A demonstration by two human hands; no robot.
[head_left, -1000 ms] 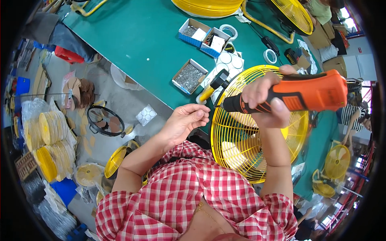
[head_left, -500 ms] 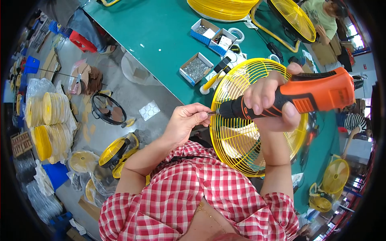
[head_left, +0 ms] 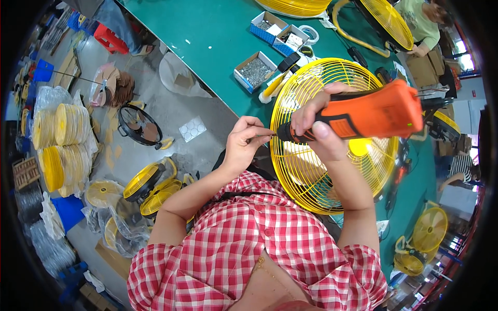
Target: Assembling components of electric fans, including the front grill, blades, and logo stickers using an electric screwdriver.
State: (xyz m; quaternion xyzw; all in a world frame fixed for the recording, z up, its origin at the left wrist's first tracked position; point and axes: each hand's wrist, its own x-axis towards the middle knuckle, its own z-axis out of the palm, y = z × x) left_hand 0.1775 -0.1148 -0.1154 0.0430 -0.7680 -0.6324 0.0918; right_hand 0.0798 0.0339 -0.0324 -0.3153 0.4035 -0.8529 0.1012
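In my right hand (head_left: 321, 119) is an orange and black electric screwdriver (head_left: 371, 113), held level with its nose pointing left. My left hand (head_left: 243, 147) is closed in a pinch at the driver's tip. A thin dark piece shows between these fingertips and the nose; whether it is a bit or a screw I cannot make out. Under the driver a round fan with a yellow wire guard (head_left: 358, 189) lies at the edge of the green table (head_left: 207, 67). My right hand and the tool cover part of the guard.
Beyond the fan stand a box of small metal parts (head_left: 255, 71) and two more parts boxes (head_left: 267, 27), beside a white tape roll (head_left: 310, 34). Another yellow fan (head_left: 386, 23) stands far right, near a person in green (head_left: 423, 23). Stacked yellow guards (head_left: 67, 135) fill the floor at left.
The screwdriver and my right hand have shifted left and slightly up. My left hand has risen a little, fingers still at the tip. The whole view has tilted slightly.
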